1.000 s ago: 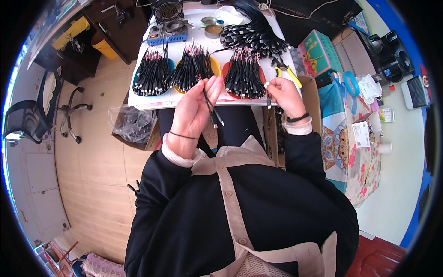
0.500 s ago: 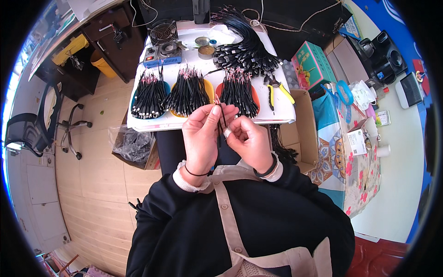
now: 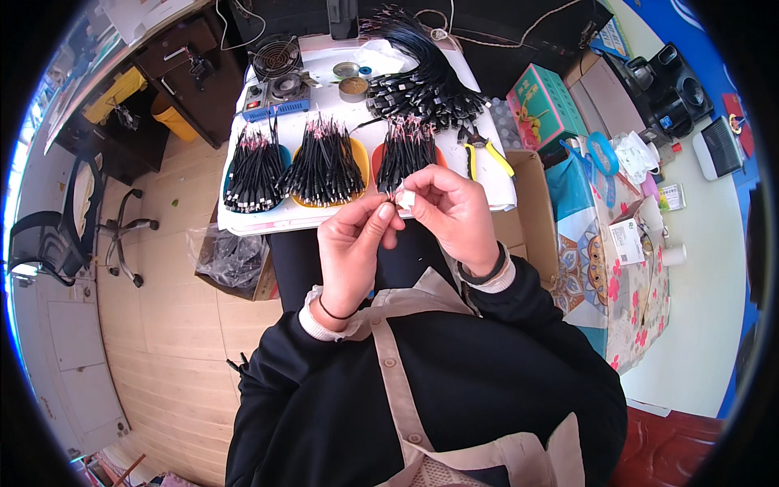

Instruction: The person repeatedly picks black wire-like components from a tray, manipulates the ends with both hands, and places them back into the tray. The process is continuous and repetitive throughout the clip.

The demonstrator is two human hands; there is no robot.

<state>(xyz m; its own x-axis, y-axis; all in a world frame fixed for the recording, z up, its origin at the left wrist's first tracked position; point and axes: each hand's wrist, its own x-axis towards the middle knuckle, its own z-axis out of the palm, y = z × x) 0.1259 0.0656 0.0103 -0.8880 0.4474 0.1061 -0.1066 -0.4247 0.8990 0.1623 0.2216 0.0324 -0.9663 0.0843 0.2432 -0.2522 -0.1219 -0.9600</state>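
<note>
My left hand is closed in a pinch on a short black cable, most of which the fingers hide. My right hand meets it fingertip to fingertip, pinching the thin wires at the cable's end. A small white patch shows at my right thumb and forefinger; whether it is tape or a finger cover I cannot tell. Just beyond my hands, bundles of black cables with pinkish wire ends stand in a blue tray, a yellow tray and a red tray on the white table.
Yellow-handled cutters lie at the table's right. A large heap of black cables lies behind the trays, beside round tins and a blue soldering device with a fan. Cardboard boxes stand right of the table.
My right hand has moved up and its fingertips have gone from the cable's side to its wire end. My left hand has turned and lowered slightly. The view has shifted a little.
</note>
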